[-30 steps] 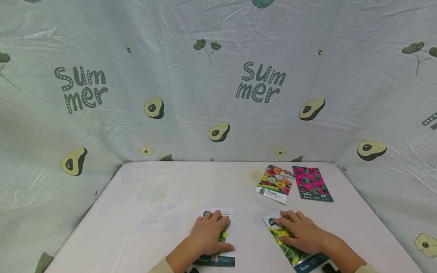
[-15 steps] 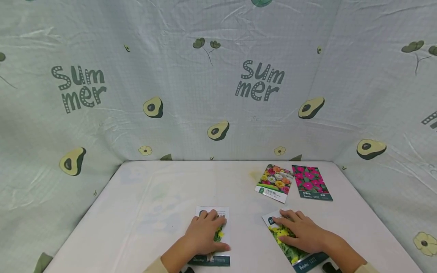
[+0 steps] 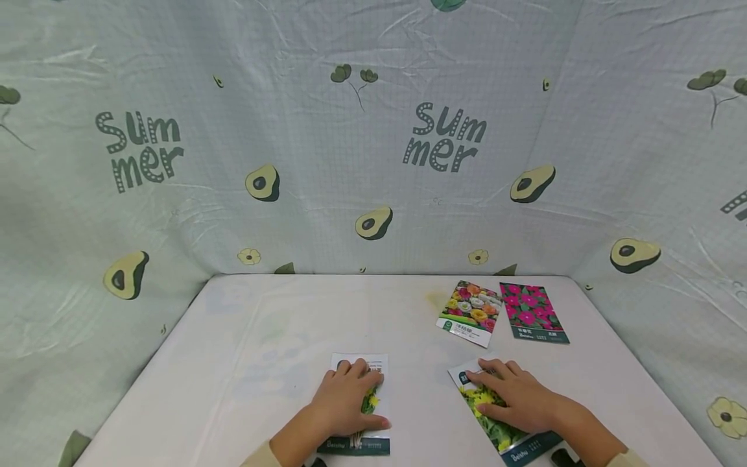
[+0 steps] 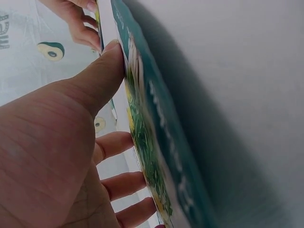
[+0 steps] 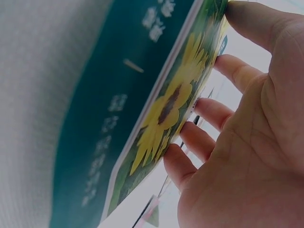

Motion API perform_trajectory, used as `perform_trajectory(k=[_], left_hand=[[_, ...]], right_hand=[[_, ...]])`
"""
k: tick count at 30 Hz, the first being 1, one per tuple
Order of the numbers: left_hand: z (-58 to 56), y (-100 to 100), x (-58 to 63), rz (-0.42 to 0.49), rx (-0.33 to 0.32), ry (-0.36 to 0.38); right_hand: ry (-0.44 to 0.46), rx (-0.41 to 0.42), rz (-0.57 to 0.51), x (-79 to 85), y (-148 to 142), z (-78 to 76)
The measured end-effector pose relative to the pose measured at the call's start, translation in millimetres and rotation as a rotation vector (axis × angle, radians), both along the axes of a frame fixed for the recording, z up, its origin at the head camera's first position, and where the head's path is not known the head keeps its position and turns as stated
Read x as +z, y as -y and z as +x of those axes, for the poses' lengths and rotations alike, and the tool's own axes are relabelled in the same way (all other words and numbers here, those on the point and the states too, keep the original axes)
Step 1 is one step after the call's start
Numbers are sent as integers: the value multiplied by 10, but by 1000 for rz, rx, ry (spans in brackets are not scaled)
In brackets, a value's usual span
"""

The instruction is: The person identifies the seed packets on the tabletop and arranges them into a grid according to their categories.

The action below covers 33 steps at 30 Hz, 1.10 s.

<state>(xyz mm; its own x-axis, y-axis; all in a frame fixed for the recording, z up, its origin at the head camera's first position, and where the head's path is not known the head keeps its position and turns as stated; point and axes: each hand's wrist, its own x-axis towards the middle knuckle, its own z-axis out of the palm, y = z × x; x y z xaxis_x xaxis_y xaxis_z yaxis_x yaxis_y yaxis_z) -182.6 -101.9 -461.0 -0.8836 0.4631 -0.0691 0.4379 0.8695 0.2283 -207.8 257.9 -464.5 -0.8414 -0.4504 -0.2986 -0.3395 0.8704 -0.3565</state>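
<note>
My left hand [image 3: 345,401] rests with its fingertips and thumb on a seed packet [image 3: 367,445], which lies flat on the table. It has a white top, a yellow-and-green plant picture and a dark green lower band. In the left wrist view, straight fingers [image 4: 124,185] press on the packet's face [image 4: 147,133]. My right hand [image 3: 519,401] touches a second seed packet [image 3: 495,429], tilted on the table and printed with yellow flowers. The right wrist view shows its fingertips against this packet's flower picture [image 5: 166,107]. Both palms stay raised above the packets.
Farther back on the right lie two more packets, one with mixed-colour flowers [image 3: 471,312] and one with pink flowers [image 3: 533,312]. The white table [image 3: 280,337] meets a patterned curtain [image 3: 315,143] at its back and sides.
My left hand has slid a little to the left, and the seed packet under it has shifted along with it. The right hand and its packet have stayed put.
</note>
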Motion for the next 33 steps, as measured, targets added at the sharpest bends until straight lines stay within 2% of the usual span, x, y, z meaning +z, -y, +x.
perform_trajectory(k=[8,17,33], left_hand=[[-21,44,-29,-3,12,13],[-2,109,3,34,-2,19],[-55,266,-67,48,0,58]], right_hand=[[2,8,7,-25,-13,-14],[0,9,-6,-13,-16,1],[-1,6,2,0,-3,-8]])
